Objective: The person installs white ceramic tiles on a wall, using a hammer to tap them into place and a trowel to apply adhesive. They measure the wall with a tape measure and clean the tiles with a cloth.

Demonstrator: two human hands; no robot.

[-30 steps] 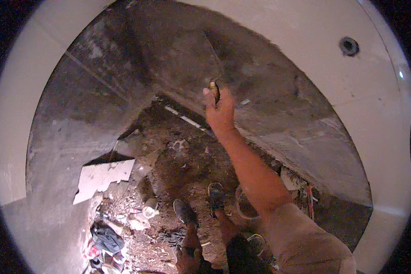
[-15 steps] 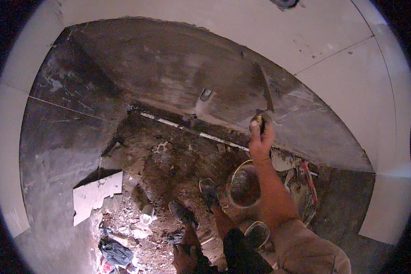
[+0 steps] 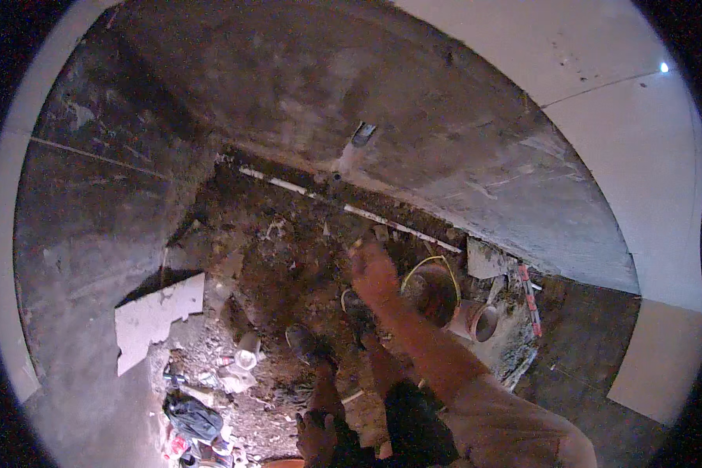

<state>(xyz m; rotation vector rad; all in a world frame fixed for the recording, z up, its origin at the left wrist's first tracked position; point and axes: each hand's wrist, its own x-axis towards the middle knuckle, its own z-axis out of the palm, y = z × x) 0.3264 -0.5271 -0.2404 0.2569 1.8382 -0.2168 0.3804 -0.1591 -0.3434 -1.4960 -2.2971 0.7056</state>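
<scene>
My right hand (image 3: pixel 374 273) is closed in front of me, above the dirt floor and left of a bucket (image 3: pixel 431 296) with a yellow handle. Its fingers wrap a trowel, of which only a small yellowish bit of the handle shows; the blade is lost against the dark ground. My left hand (image 3: pixel 317 438) rests on my left knee with its fingers laid out, holding nothing. Across from me stands the grey plastered wall (image 3: pixel 288 86), with a short pipe stub (image 3: pixel 363 134) low on it.
A white pipe (image 3: pixel 398 226) runs along the wall's foot. Right of the bucket lie a pinkish cylindrical container (image 3: pixel 483 321) and a red-and-white bar (image 3: pixel 530 300). On the left are a broken white board (image 3: pixel 160 316), a white cup (image 3: pixel 247 352), rubble and a dark bag (image 3: pixel 193 415).
My right hand has come off the wall, moving down and left to above the floor. The view has shifted slightly; my left hand stays on my knee.
</scene>
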